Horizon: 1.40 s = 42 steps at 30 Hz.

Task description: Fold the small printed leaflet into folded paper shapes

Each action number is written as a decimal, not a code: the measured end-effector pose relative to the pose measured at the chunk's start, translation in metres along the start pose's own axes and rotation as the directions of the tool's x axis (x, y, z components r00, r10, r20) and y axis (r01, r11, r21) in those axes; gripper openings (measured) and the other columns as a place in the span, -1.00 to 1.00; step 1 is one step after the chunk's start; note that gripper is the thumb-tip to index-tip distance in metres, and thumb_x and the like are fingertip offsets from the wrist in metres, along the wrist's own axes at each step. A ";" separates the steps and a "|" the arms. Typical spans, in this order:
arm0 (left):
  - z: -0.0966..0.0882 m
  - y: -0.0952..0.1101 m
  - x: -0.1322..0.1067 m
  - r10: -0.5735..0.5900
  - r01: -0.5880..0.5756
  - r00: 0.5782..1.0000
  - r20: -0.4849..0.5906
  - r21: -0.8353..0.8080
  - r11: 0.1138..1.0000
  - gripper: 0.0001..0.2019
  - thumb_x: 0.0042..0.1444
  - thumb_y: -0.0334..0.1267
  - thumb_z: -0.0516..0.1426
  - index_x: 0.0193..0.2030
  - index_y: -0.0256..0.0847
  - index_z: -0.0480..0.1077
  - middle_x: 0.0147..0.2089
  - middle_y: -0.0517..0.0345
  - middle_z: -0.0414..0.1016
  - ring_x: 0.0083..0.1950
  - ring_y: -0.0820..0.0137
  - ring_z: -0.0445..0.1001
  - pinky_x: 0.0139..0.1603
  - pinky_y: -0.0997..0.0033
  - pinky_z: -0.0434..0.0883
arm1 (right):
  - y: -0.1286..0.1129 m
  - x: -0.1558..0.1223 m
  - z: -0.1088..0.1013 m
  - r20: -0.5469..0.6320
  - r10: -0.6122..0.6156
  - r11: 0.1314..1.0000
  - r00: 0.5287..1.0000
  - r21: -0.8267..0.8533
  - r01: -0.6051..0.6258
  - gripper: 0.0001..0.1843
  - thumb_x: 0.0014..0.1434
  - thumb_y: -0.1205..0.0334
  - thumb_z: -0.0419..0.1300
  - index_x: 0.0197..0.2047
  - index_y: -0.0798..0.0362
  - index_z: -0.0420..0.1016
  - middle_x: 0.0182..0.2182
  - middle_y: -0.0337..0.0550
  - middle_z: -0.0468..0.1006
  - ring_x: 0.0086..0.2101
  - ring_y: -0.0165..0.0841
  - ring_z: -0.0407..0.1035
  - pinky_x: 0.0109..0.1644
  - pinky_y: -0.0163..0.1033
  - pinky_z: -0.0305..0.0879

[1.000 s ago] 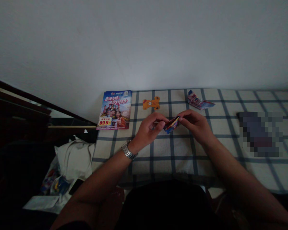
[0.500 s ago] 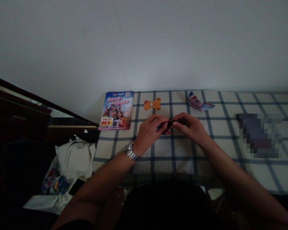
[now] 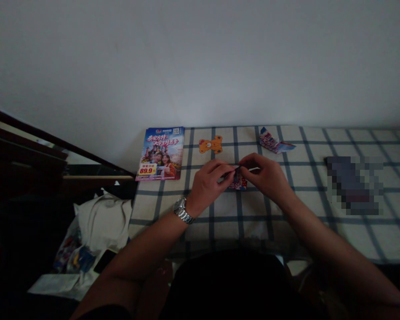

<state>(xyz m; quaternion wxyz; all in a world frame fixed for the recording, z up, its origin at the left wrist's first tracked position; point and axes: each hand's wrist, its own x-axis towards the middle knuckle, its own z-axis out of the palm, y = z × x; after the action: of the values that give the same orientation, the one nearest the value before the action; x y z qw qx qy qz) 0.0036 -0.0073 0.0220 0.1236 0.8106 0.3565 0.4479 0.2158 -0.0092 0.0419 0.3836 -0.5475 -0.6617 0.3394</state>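
Between my hands is a small folded piece of printed paper (image 3: pixel 239 181), red, white and blue. My left hand (image 3: pixel 211 178) pinches its upper edge from the left, and a silver watch (image 3: pixel 183 210) circles that wrist. From the right, my right hand (image 3: pixel 263 174) pinches the same edge with thumb and forefinger. My fingers cover part of the paper, so its full shape is hidden. Behind my hands lies a flat orange bear cutout (image 3: pixel 210 145). A folded paper boat (image 3: pixel 275 143) in similar print sits to the back right.
A stack of printed flyers (image 3: pixel 162 154) lies at the left end of the checked cloth (image 3: pixel 200 231). A blurred dark flat object (image 3: pixel 351 184) lies on the right. White bags (image 3: pixel 103 222) and a dark phone-like object (image 3: pixel 105 261) are lower left. A wall (image 3: pixel 200 62) stands behind.
The folded paper has turned so that more of its printed face shows below my fingers. Both hands keep pinching it in nearly the same place. The view has shifted slightly.
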 end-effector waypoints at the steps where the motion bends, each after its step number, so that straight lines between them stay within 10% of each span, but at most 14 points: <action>1: 0.000 0.000 0.000 0.007 -0.007 1.000 -0.002 0.007 1.000 -0.94 0.42 -0.30 0.21 -0.03 -0.15 0.52 -0.15 0.12 0.58 -0.10 0.38 0.56 -0.07 0.33 0.54 | -0.001 0.001 0.000 -0.009 -0.004 1.000 1.000 -0.024 0.003 -0.90 0.22 0.20 0.33 -0.18 -0.03 0.62 -0.31 -0.17 0.71 -0.31 -0.25 0.63 -0.21 -0.16 0.63; 21: 0.001 0.001 -0.001 0.050 -0.049 0.999 -0.016 0.059 0.997 -0.95 0.41 -0.31 0.21 -0.06 -0.15 0.51 -0.14 0.14 0.58 -0.11 0.39 0.55 -0.10 0.37 0.52 | 0.001 0.003 0.001 -0.048 -0.188 0.965 0.981 -0.197 0.176 -0.89 0.26 0.31 0.26 -0.17 -0.01 0.62 -0.28 -0.17 0.67 -0.28 -0.26 0.60 -0.18 -0.18 0.57; 25: 0.000 0.002 -0.001 0.064 -0.062 0.998 0.023 -0.058 0.996 -0.72 0.41 0.03 0.21 0.00 -0.13 0.50 -0.07 0.07 0.57 -0.04 0.31 0.55 -0.03 0.27 0.54 | 0.002 0.003 0.002 -0.046 -0.217 0.962 0.975 -0.182 0.206 -0.90 0.29 0.32 0.25 -0.18 -0.02 0.61 -0.25 -0.16 0.66 -0.27 -0.26 0.59 -0.17 -0.17 0.58; 31: -0.002 -0.004 0.002 -0.166 0.167 0.986 0.024 -0.235 0.958 -0.71 0.53 -0.03 0.04 0.07 -0.15 0.47 0.02 0.01 0.55 0.10 0.28 0.53 0.18 0.18 0.47 | -0.001 -0.002 0.002 0.016 -0.206 0.976 0.978 -0.073 0.207 -0.91 0.33 0.27 0.25 -0.16 -0.02 0.61 -0.23 -0.16 0.67 -0.26 -0.27 0.62 -0.15 -0.17 0.59; 42: 0.002 -0.010 0.003 -0.312 0.395 0.915 0.258 -0.406 0.824 -0.71 0.45 0.02 0.17 -0.11 -0.17 0.48 -0.21 0.15 0.58 -0.18 0.38 0.57 -0.10 0.41 0.49 | -0.003 -0.005 0.001 0.091 -0.066 0.992 0.994 0.115 0.056 -0.84 0.30 0.14 0.31 -0.11 0.00 0.66 -0.26 -0.15 0.72 -0.29 -0.28 0.63 -0.09 -0.16 0.60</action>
<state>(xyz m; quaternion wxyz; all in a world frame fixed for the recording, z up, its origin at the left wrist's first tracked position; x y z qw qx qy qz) 0.0016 0.0021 0.0173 0.4205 0.7161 0.3748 0.4121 0.2142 -0.0151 0.0435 0.3922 -0.4879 -0.6755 0.3897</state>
